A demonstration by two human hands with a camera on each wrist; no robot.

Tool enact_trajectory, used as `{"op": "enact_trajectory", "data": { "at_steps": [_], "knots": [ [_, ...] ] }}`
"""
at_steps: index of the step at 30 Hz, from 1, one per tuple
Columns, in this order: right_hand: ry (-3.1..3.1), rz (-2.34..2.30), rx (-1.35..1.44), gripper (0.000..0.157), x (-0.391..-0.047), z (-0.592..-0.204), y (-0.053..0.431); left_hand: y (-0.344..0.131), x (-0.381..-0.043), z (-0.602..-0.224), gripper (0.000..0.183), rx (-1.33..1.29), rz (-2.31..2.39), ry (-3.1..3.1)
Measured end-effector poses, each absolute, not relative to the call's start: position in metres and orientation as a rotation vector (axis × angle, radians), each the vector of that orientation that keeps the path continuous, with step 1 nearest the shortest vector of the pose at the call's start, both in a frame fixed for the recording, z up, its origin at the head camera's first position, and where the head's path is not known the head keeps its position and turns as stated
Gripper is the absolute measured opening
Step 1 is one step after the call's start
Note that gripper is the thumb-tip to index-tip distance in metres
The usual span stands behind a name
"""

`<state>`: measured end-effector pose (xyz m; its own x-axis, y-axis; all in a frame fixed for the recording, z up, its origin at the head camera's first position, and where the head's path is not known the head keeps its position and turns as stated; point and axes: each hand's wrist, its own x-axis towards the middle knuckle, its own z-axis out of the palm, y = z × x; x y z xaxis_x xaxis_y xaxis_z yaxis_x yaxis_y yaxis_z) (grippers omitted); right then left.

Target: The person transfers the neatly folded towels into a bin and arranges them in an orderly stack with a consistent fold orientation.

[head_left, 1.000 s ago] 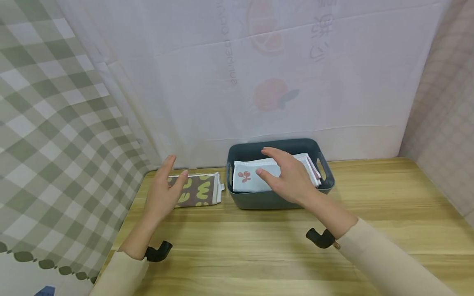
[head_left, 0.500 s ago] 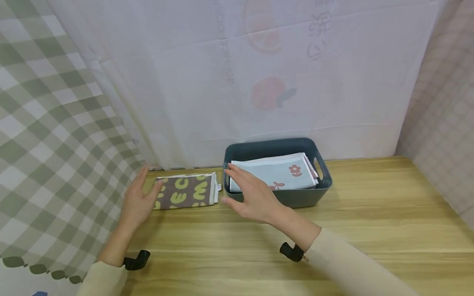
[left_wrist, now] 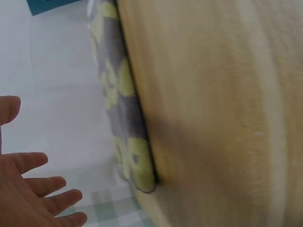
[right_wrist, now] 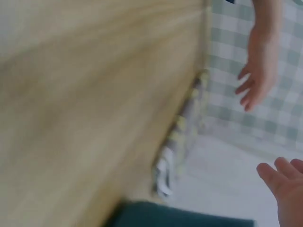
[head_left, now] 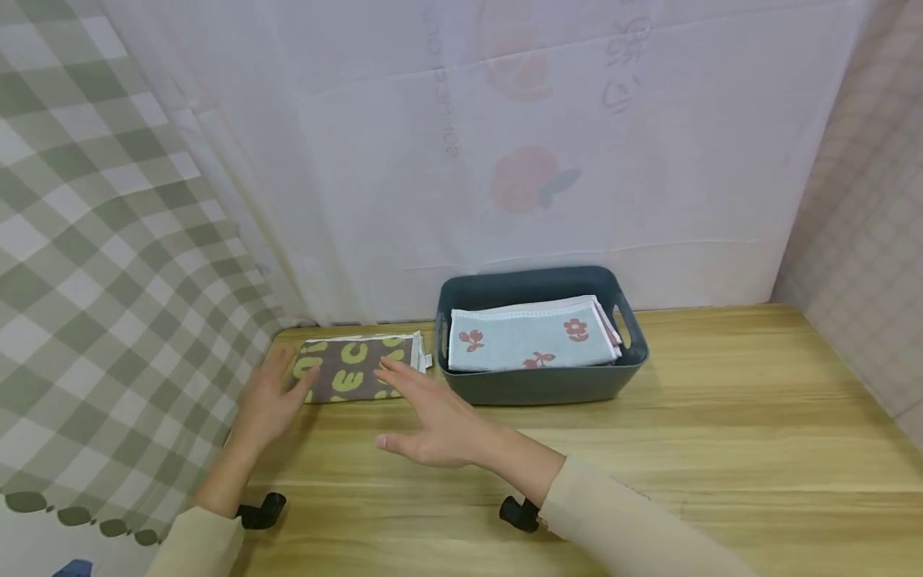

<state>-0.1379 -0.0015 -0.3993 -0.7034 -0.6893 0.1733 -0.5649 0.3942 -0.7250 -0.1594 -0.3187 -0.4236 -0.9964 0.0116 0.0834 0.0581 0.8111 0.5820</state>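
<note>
A folded brown towel with yellow-green letters and a white edge lies on the wooden table, left of the bin. My left hand hovers at its left end, fingers spread. In the left wrist view that hand holds nothing, and the towel lies beyond its fingertips. Over the towel's right front part reaches my right hand, thumb and fingers apart, palm towards the left. The right wrist view has the right hand's fingers extended and the towel flat on the table.
Just right of the towel stands a dark teal bin with handle holes. Folded light-blue towels with red flowers lie in it. A white cloth hangs behind the table, and a green checked cloth hangs along the left side.
My right hand has moved left, from over the bin to the brown towel's right part. The left hand has shifted left to the towel's left end. The towels stay in place.
</note>
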Motion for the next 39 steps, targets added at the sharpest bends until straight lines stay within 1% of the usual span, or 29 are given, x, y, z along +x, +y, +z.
{"op": "enact_trajectory", "data": {
  "at_steps": [7,10,17,21,25,32,39],
  "knots": [
    [2.520,-1.108,-0.953,0.084,-0.148,-0.433,-0.020,-0.323,-0.165,-0.441,0.082,-0.007,-0.827,-3.053],
    [2.581,-1.036,-0.923,0.083,-0.156,-0.445,-0.026,-0.324,-0.169,-0.448,0.083,-0.002,-0.767,-3.109],
    [2.743,-0.719,-0.908,0.078,-0.170,-0.459,-0.033,-0.324,-0.176,-0.454,0.081,-0.043,-0.633,-3.201],
    [2.758,-0.525,-0.858,0.081,-0.171,-0.465,-0.035,-0.325,-0.179,-0.453,0.084,-0.040,-0.635,-3.285],
    [2.769,-0.405,-0.893,0.085,-0.171,-0.468,-0.040,-0.327,-0.175,-0.451,0.084,-0.019,-0.629,-3.327],
    [2.796,-0.226,-0.985,0.082,-0.164,-0.464,-0.040,-0.329,-0.165,-0.449,0.076,-0.095,-0.565,-3.317],
    [2.794,-0.104,-1.079,0.080,-0.147,-0.467,-0.032,-0.330,-0.149,-0.456,0.070,-0.146,-0.599,-3.333]
  ]
}}
